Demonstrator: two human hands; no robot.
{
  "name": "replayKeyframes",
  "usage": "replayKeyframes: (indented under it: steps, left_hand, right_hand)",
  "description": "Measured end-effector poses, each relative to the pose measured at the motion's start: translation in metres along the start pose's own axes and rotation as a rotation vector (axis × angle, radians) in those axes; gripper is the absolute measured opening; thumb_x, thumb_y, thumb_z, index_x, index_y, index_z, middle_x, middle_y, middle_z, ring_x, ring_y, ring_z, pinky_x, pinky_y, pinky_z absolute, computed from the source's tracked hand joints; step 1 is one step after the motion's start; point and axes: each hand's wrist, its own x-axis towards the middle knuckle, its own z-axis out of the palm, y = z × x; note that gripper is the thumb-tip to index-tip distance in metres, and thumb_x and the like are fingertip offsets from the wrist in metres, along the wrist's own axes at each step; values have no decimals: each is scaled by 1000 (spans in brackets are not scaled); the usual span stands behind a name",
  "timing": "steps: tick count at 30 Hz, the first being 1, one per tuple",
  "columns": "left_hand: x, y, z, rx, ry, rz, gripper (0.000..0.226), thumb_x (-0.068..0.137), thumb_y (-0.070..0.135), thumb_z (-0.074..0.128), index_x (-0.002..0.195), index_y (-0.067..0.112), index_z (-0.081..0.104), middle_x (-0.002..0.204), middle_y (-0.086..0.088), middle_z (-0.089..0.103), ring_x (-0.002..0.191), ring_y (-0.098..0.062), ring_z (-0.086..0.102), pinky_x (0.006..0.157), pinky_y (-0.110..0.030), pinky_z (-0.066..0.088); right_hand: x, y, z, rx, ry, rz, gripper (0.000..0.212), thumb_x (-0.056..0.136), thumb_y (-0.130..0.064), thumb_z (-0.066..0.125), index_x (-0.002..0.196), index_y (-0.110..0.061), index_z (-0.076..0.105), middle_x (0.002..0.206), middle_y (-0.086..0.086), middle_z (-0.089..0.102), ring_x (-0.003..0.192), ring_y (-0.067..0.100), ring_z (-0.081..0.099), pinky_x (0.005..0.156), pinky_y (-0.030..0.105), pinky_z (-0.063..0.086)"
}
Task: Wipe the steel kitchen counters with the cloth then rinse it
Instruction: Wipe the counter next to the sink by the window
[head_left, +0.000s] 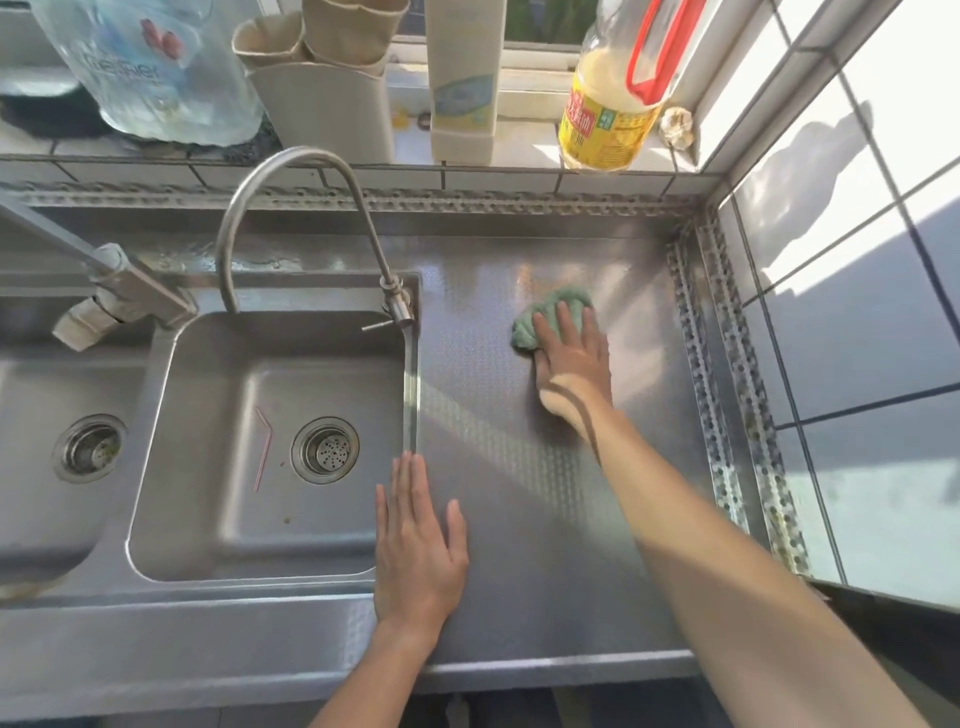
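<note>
Right hand (571, 358) presses the cloth (545, 317) flat on the counter (519, 519), right of the sink (270, 566) — fingers straight, slightly spread, for wiping. Left hand (415, 551) lies flat beside the sink — likely bracing.

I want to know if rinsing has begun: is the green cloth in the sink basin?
No, the right hand presses the green cloth flat on the steel counter, right of the sink basin.

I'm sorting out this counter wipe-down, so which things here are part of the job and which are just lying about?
Part of the job:
green cloth under the right hand
steel counter, left hand resting flat on it
sink and tap for rinsing

Lying about:
oil bottle
water jug
straw
garlic
</note>
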Motion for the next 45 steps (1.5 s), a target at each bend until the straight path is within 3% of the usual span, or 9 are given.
replayKeyframes:
  steps: [5, 10, 14, 17, 26, 32, 36, 41, 45]
  left_hand:
    - [0, 3, -3, -17, 7, 2, 67, 107, 39, 34, 164, 6, 21, 172, -10, 23, 163, -20, 14, 133, -46, 11]
    - [8, 6, -12, -126, 32, -30, 66, 101, 36, 42, 156, 1, 34, 165, -15, 36, 160, -27, 25, 133, -46, 11]
    - [38, 13, -16, -198, 71, -91, 53, 104, 24, 48, 151, 0, 38, 162, -17, 40, 158, -31, 27, 133, -47, 9]
    - [96, 39, -9, -220, 38, -134, 66, 107, 32, 45, 161, 2, 22, 171, -16, 23, 162, -29, 13, 133, -44, 3]
    - [114, 51, 9, -17, 174, -239, 76, 105, 48, 44, 160, 0, 23, 167, -20, 31, 159, -34, 25, 132, -49, 17]
    - [114, 53, 9, 32, 193, -257, 76, 104, 44, 51, 160, -1, 25, 166, -20, 34, 157, -34, 29, 130, -49, 23]
    - [115, 53, 8, 37, 193, -244, 75, 104, 43, 51, 159, -2, 26, 165, -21, 36, 157, -35, 31, 130, -50, 23]
    - [115, 51, 10, 33, 199, -254, 78, 104, 52, 40, 160, 1, 24, 165, -18, 36, 157, -32, 29, 131, -47, 21]
    - [114, 49, 12, 53, 175, -263, 78, 105, 53, 37, 162, 3, 21, 168, -15, 32, 159, -29, 25, 131, -47, 22]
  right_hand:
    - [-50, -50, 32, -41, -41, -311, 60, 102, -21, 41, 159, -33, 28, 172, -2, 10, 158, 27, -7, 128, 50, 0]
    - [-122, 14, 29, -56, -157, -502, 62, 98, -18, 41, 157, -35, 33, 170, -6, 19, 159, 22, 3, 127, 41, 3]
    - [-131, 84, 9, -56, -143, -390, 64, 96, -20, 44, 157, -36, 33, 169, -6, 19, 157, 18, 1, 124, 46, 19]
    - [-83, 120, -12, -43, -102, -150, 65, 102, -23, 43, 159, -42, 17, 170, -13, 0, 157, 18, -11, 124, 50, 12]
    - [65, 51, -35, 12, 29, 153, 54, 108, -30, 34, 161, -28, 22, 172, 8, 6, 157, 38, -5, 127, 54, 1]
    - [58, -35, 6, -41, -26, -272, 55, 106, -28, 38, 160, -33, 25, 172, 2, 7, 158, 33, -7, 127, 51, -2]
    - [8, 6, 12, -63, -136, -524, 60, 102, -19, 49, 159, -32, 32, 170, 0, 16, 158, 28, -3, 128, 48, 3]
    - [18, 80, -23, -27, -47, -226, 53, 107, -24, 38, 159, -31, 29, 170, 0, 13, 159, 26, -3, 127, 51, 13]
    - [80, 42, -30, 21, 130, 28, 48, 106, -19, 44, 154, -17, 42, 167, 16, 25, 154, 44, 11, 124, 58, 15]
